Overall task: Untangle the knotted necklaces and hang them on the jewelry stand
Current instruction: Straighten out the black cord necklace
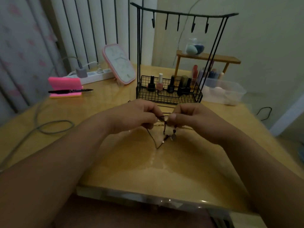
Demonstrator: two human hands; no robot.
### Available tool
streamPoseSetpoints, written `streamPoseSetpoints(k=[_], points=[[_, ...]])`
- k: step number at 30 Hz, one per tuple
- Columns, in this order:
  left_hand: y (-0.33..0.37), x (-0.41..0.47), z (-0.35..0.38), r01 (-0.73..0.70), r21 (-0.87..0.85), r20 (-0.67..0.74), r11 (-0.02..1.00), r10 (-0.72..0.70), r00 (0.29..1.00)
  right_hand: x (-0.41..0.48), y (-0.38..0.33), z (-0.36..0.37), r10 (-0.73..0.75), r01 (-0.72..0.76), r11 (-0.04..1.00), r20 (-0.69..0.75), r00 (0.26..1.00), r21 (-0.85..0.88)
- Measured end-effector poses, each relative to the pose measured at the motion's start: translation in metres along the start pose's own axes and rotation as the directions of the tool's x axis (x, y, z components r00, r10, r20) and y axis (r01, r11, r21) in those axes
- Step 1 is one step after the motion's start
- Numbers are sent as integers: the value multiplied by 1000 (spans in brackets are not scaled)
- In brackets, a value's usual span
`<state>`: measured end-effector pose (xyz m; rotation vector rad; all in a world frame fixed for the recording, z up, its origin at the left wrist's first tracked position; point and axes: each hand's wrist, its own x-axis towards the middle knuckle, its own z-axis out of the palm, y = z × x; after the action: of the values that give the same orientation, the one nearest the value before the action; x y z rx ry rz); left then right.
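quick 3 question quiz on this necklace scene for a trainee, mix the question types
1. True or false: a necklace already hangs on the jewelry stand.
2. How many hooks does its top bar carry?
3. The left hand and right hand pinch the knotted necklaces: A over the table, B inside the plastic tub, C at a hook?
Key: 1 false; 2 five; 3 A.

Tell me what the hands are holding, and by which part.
Both pinch the knotted necklaces by the dark cord at the top: left hand on one side of the tangle, right hand on the other.
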<state>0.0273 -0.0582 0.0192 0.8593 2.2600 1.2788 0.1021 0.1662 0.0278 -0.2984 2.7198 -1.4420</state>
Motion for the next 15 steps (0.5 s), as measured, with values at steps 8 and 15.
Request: streamPoseSetpoints(k=[8, 15], points=[[-5, 15, -4, -7, -347, 109, 938, 47, 993, 14, 5, -7, 5, -40, 953, 114, 993, 299], [-15, 22, 6, -94, -494, -18, 865, 98, 995, 5, 22, -3, 27, -106, 914, 203, 979, 392]])
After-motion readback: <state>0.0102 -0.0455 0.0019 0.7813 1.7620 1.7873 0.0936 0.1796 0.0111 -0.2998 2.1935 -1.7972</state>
